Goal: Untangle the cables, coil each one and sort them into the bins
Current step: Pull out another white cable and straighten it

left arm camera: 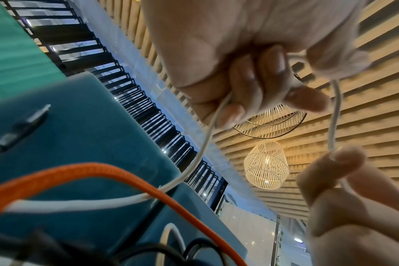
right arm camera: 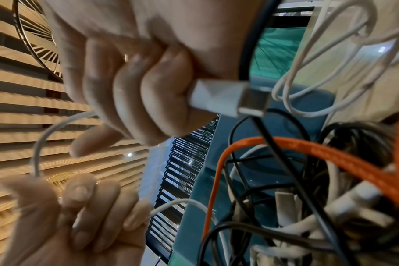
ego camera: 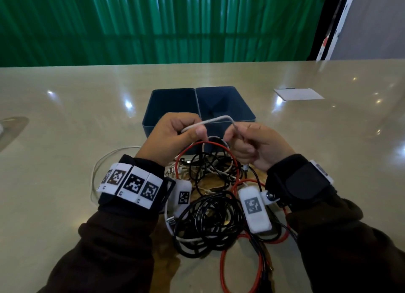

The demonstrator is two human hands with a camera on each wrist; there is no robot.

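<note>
A white cable (ego camera: 210,120) arches between my two hands, lifted above the tangle. My left hand (ego camera: 195,129) pinches one side of it between thumb and curled fingers (left arm camera: 257,79). My right hand (ego camera: 232,135) grips the other side, and the cable's white plug (right arm camera: 226,97) sticks out of that fist. Below the hands lies the tangle (ego camera: 210,207) of black, white and red-orange cables (right arm camera: 307,146). Two dark blue bins, the left one (ego camera: 153,108) and the right one (ego camera: 243,104), stand side by side just beyond the hands.
A white card (ego camera: 298,93) lies on the glossy beige table (ego camera: 65,122) at the back right. A pale round object (ego camera: 5,128) shows at the left edge. Green curtain hangs beyond the table's far edge. A thin white cable loop (ego camera: 96,172) trails left of the tangle.
</note>
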